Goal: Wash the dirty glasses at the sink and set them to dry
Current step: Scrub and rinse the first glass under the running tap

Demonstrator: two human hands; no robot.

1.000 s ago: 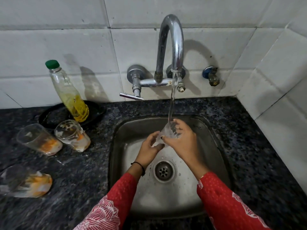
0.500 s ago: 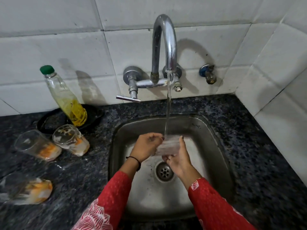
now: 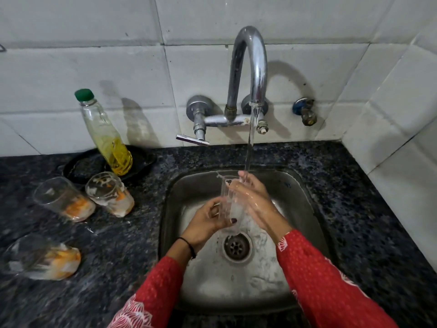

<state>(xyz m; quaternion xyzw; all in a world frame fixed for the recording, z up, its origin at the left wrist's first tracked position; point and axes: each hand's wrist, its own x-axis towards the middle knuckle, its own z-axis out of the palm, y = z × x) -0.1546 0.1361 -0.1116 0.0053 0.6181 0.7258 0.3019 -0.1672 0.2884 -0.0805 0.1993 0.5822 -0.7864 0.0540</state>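
A clear glass (image 3: 230,202) stands nearly upright over the steel sink (image 3: 179,200), under the running water from the tap (image 3: 250,67). My left hand (image 3: 208,218) grips its lower part, thumb across the front. My right hand (image 3: 254,200) is wrapped around its right side, fingertips at the rim where the stream lands. Three dirty glasses with orange residue lie on the dark counter to the left: one (image 3: 63,198), one beside it (image 3: 110,194), and one nearer me (image 3: 45,258).
A bottle of yellow liquid with a green cap (image 3: 106,136) leans in a black dish (image 3: 80,166) behind the glasses. The tap's lever (image 3: 192,140) points left. A small valve (image 3: 306,112) sits on the tiled wall. The drain (image 3: 237,247) is below my hands.
The glass has turned from lying sideways between my hands to nearly upright. My right hand has risen to its rim under the stream; my left hand has dropped to its base.
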